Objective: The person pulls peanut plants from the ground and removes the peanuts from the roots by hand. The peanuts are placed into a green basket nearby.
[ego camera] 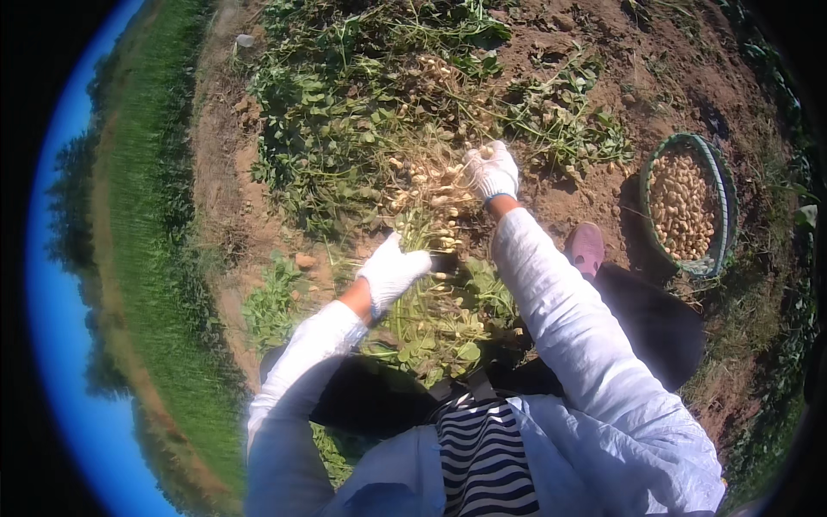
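Observation:
My left hand [395,268], in a white knit glove, is closed around the green stems of a peanut plant [410,304]. The plant's leaves hang toward my lap, and its roots with pale pods point away from me. My right hand [492,171], gloved the same way, is at the roots with fingers curled around a few peanut pods [484,152]. More peanut pods [423,174] lie among roots between and beyond my hands. A green-rimmed basket [729,213] to the right holds many picked peanuts [681,200].
Uprooted peanut plants [323,129] are heaped ahead on brown soil [620,58]. My foot in a pink shoe [586,249] is planted left of the basket. Tall green crop [155,226] grows on the far left. A small whitish object [245,41] lies on the soil at the upper left.

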A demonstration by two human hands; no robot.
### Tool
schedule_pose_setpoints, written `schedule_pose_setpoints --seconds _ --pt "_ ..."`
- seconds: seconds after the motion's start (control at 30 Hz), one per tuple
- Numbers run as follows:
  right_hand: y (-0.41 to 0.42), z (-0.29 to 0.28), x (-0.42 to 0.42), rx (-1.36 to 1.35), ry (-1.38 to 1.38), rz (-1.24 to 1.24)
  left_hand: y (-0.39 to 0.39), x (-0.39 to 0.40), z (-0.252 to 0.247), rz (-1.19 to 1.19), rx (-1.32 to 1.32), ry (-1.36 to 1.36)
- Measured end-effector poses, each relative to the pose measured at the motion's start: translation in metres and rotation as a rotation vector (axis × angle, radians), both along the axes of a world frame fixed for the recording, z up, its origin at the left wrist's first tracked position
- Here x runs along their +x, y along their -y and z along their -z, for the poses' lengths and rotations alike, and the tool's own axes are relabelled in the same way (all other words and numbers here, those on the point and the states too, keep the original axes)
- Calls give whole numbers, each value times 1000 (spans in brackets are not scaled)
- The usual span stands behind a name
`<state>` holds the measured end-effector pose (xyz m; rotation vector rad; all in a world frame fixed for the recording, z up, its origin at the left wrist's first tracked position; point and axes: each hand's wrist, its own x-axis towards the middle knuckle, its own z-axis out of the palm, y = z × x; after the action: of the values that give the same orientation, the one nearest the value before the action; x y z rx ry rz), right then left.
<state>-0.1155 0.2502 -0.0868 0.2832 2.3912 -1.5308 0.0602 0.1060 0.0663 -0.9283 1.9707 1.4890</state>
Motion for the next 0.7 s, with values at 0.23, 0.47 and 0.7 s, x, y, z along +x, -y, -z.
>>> schedule_pose_setpoints --seconds 0.23,0.47,0.7 --pt "-220 41 -76 -1276 203 1097 55 -1 -6 -305 53 -159" --pt "-290 54 -50 -1822 -143 1298 36 -11 -39 -213 361 -199" --pt "-45 -9 19 -1556 929 565 12 -9 -25 -158 430 -102"
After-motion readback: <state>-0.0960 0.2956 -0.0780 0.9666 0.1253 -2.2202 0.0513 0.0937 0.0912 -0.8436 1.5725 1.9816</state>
